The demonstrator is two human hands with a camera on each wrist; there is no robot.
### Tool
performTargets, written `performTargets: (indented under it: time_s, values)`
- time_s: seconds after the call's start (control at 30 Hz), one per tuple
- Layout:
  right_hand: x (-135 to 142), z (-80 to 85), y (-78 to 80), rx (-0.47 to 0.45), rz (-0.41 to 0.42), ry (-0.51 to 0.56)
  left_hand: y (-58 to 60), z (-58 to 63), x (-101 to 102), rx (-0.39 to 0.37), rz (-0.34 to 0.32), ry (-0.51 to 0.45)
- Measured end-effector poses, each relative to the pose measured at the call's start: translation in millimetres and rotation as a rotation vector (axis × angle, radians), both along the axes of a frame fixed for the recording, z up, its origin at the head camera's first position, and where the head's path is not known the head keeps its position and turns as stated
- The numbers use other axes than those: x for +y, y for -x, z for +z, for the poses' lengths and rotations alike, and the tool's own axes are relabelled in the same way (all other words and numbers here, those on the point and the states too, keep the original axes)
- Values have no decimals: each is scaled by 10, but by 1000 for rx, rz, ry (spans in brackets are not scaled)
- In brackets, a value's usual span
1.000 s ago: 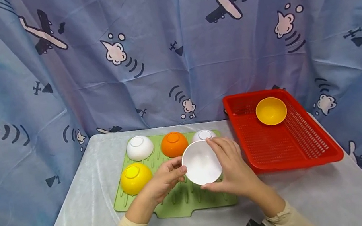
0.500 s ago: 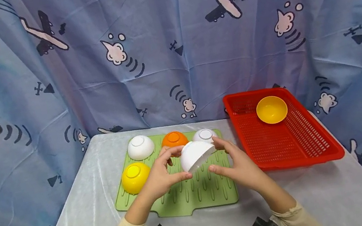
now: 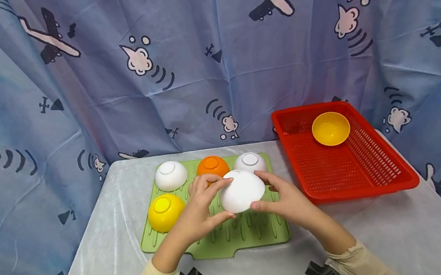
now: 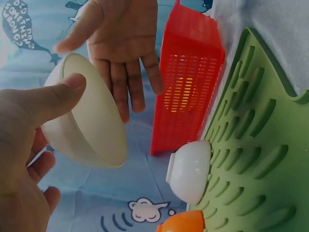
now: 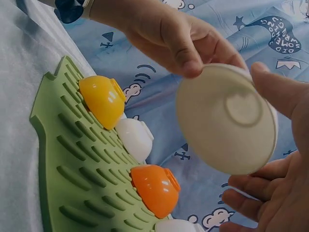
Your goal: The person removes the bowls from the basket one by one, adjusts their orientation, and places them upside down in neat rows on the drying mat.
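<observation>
A white bowl is held tilted above the green drying mat. My left hand pinches its rim; in the left wrist view the thumb lies over the edge, inside the bowl. On the other side, my right hand has its fingertips right at the bowl. Its fingers are extended and loosely spread in the left wrist view, not wrapped round the bowl. In the right wrist view the right thumb is close to the rim.
Upside down on the mat sit a yellow bowl, an orange bowl and two white ones, at the back left and back right. To the right stands a red basket with a yellow bowl inside. A patterned curtain hangs behind.
The white bowl has turned from its inside facing the head camera to its outside showing. My right hand has shifted from gripping its side to extended fingers beside it.
</observation>
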State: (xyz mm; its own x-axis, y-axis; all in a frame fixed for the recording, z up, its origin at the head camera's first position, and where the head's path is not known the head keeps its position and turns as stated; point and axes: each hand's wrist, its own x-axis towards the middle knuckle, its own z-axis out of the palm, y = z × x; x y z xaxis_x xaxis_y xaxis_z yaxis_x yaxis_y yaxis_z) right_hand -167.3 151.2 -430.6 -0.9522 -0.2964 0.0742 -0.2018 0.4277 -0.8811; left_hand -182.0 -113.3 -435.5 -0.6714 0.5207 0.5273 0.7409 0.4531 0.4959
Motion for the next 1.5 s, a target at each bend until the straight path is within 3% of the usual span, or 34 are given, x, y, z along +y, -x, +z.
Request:
performTargets:
  time_s: [0.13,0.37,0.5,0.63,0.9,1.13,1.3,1.5]
  values:
    - [-5,-35,-9,-30,-11,15,-18,-19,-13,-63,-14,-53]
    - [-21,-129,16,13,5,155,28,-15,-55,-375,69,-181]
    - [-60,-182,59,59,8,209,74,30,-92,-460,103,-167]
    - [-131,-238,114,84,-6,190,117,56,-155,-463,118,-133]
    - [-342,-412,168,87,-25,94,172,-23,-369,-481,129,-7]
    - [-595,-515,227,52,-61,14,324,-40,-628,-514,97,101]
    - [-736,-625,314,56,-71,-32,514,-157,-772,-486,85,202]
    - [-777,-797,387,111,-86,-75,683,-344,-744,-470,89,247]
